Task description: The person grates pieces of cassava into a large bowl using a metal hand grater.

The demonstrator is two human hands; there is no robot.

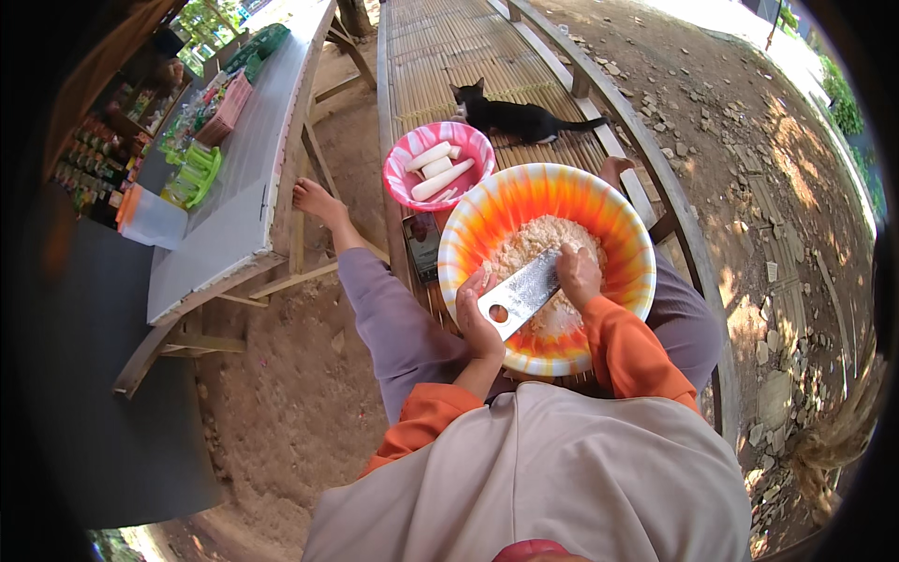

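A big orange, yellow and white striped bowl [618, 220] sits on my lap, with a heap of pale grated pulp [534, 239] in it. My left hand [476, 318] grips the lower end of a flat metal grater [521, 292] that leans into the bowl. My right hand [578, 273] presses down at the grater's upper end, closed over something I cannot make out. Beyond the big bowl stands a smaller pink and white bowl [398, 173] holding several peeled white root pieces [438, 173].
I sit on a long bamboo-slat bench [440, 47]. A black cat [515, 117] lies on it behind the bowls. A phone [422, 245] lies by the big bowl. To the left is a grey table [234, 206] with packets and containers. Dirt ground with stones lies around.
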